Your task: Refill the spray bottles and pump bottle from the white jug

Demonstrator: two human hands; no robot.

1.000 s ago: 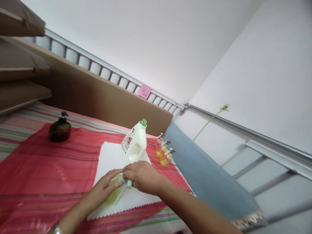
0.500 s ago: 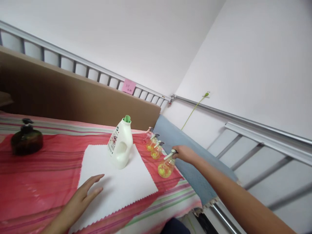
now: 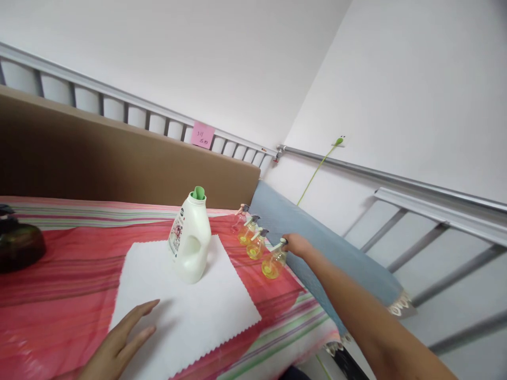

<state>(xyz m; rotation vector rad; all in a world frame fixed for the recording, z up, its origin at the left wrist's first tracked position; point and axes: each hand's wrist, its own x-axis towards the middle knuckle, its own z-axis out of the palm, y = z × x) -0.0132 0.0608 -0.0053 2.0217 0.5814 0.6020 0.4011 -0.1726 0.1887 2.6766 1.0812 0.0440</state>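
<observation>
My right hand (image 3: 297, 245) is closed round the head of a clear spray bottle (image 3: 273, 264) with yellow liquid in its base, at the right side of the table. Beyond it stand two similar yellow spray bottles (image 3: 255, 245) and a pink spray bottle (image 3: 240, 219) in a row. My left hand (image 3: 122, 335) is open, fingers apart, over the near left part of a white cloth (image 3: 225, 295) with zigzag edges. On that cloth a white detergent jug (image 3: 192, 237) stands upright, its neck showing a green spout.
A dark pump bottle (image 3: 19, 243) stands at the far left on the red striped tablecloth (image 3: 79, 264). Behind runs a brown board (image 3: 119, 171) under a white railing. A blue cloth-covered surface (image 3: 317, 248) lies to the right, beside a radiator (image 3: 420, 248).
My right hand has moved the held spray bottle slightly back toward the row of other bottles. The camera view has shifted a little to the right. My left hand stays open.
</observation>
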